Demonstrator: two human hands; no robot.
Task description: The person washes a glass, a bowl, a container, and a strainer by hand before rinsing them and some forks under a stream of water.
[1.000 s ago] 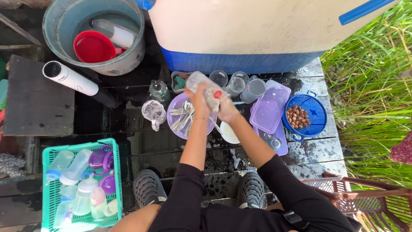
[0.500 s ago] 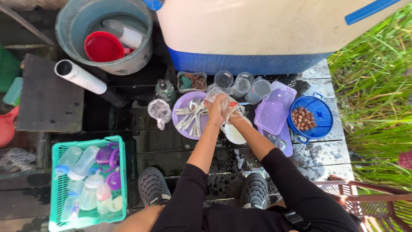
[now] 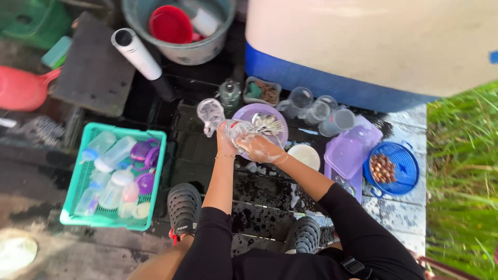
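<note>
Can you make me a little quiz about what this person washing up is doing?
1. What do both hands, left hand and right hand, hold?
2. True or false: the purple plate carries spoons and forks.
3. Which basket holds the baby bottles: the green basket or the blue basket?

Key:
1. A soapy clear glass.
2. True.
3. The green basket.
</note>
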